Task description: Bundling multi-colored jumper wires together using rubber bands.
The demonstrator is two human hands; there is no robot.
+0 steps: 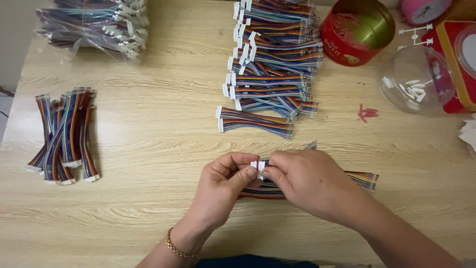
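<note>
Light wooden tabletop (148, 208) fills the head view. Near its front edge, left hand (225, 181) and right hand (307, 181) pinch shut on the white connector (259, 167) of a rainbow ribbon cable (364, 179) lying beneath them, below a stack of cables (272, 64).

Bare table (148, 144) lies open between the small cable bundle (64, 134) near the left edge and the tall cable stack (270, 64) at the back, while a red tin (354, 32) and clear bowl (414, 82) crowd the back right corner.
</note>
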